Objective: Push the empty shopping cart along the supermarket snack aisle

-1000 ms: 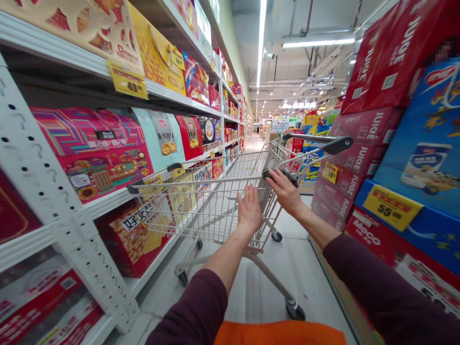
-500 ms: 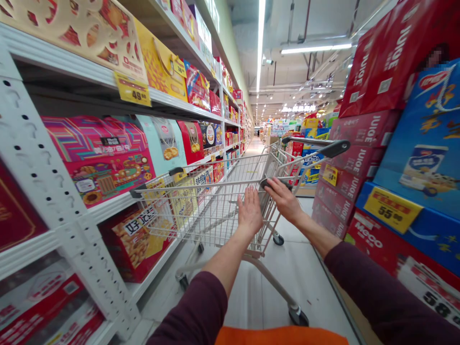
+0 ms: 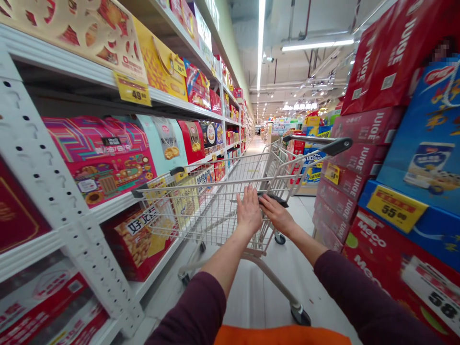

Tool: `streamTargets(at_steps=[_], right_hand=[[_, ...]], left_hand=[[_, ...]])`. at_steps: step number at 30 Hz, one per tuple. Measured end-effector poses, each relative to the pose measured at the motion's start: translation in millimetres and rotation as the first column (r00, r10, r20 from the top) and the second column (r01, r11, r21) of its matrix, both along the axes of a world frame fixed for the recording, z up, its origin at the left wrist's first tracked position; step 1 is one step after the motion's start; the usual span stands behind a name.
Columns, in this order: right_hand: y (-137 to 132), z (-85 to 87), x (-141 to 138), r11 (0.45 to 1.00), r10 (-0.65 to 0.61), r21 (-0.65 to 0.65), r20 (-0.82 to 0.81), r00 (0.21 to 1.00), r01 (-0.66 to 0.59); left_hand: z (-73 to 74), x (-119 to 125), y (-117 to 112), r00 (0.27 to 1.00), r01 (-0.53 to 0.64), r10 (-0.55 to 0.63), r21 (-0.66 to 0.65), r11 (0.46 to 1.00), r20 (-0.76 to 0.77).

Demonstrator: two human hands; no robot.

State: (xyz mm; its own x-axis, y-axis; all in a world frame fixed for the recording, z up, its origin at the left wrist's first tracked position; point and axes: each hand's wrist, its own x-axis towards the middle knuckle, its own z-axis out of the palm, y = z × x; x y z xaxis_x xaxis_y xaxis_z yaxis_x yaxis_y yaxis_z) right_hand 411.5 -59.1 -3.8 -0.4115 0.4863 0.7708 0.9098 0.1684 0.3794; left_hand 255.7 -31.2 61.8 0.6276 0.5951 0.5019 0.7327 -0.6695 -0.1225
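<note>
Left hand flattened, grasping nothing, at cart; right hand at dark pad, hold cannot be told. Cart judged stiff, easy-rolling; best gripped by handle.

Silver-grey cart, dark purple sleeves

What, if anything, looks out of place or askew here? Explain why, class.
The shopping cart stands slantwise across the aisle, and the left hand and right hand are at its side, not on its handle, where one would usually hold it. No obvious spill or damage shows.
</note>
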Motion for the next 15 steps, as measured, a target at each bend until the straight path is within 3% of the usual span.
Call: streamTargets(at_steps=[2, 4, 8, 11, 13, 15], right_hand=[[1, -8.5, -4, 0.999, 0.002, -0.035, 0.009, 1.0, -0.002], [-1, -3.8, -3, 0.999, 0.017, -0.032, -0.001, 1.0, -0.017], [-7, 41.2, 9, 0.988, 0.062, 0.149, -0.081, 0.995, -0.05], [-10, 79.1, 22, 0.963, 0.034, 0.268, -0.165, 0.986, 0.012], [-10, 90.4, 28, 0.966, 0.023, 0.258, -0.18, 0.983, 0.025], [-9, 85.9, 30, 0.98, 0.029, 0.198, -0.153, 0.988, 0.002]], left_hand=[[1.6, -2, 1, 1.0, -0.008, 0.007, -0.005, 1.0, -0.009], [3.6, -2, 1, 1.0, -0.009, 0.009, -0.005, 1.0, -0.012], [6.8, 1, 2, 1.0, 0.002, -0.002, -0.003, 1.0, 0.0], [7.9, 7, 2, 1.0, 0.018, -0.018, -0.001, 1.0, 0.018], [7.8, 12, 1, 0.999, 0.034, -0.034, -0.004, 0.999, 0.022], [7.0, 15, -1, 0.999, 0.045, -0.045, -0.006, 0.999, 0.018]])
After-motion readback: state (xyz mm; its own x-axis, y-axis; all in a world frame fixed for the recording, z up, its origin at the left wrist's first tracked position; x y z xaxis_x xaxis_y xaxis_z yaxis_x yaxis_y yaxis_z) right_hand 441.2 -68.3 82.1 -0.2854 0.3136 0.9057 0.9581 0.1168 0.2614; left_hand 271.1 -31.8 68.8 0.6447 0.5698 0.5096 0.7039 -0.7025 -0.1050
